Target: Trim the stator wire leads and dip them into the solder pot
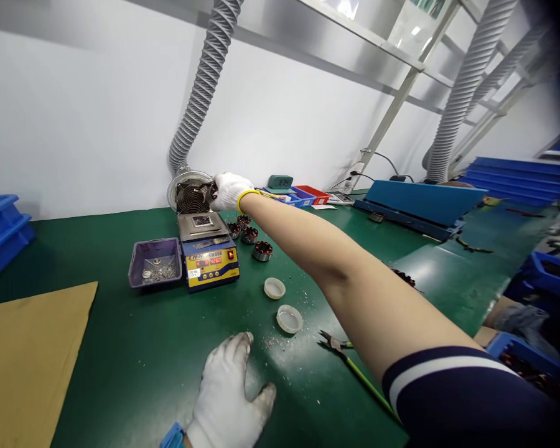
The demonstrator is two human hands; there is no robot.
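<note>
My right hand (228, 190), in a white glove, is stretched far across the green bench and grips the rim of the round fume-extractor inlet (190, 194) at the end of a grey ribbed hose (205, 81). My left hand (228, 392), also gloved, rests flat and open on the bench near its front edge. Just below the inlet stands a small yellow and blue solder pot (209, 249) with a red digital display. Three wound copper stators (251, 235) stand to its right.
A purple tray (155, 261) of metal scraps sits left of the pot. Two white caps (282, 305) and green-handled cutters (338, 343) lie near my arm. Cardboard (28, 354) lies front left, blue bins (0, 230) stand far left, and blue trays (420, 205) right.
</note>
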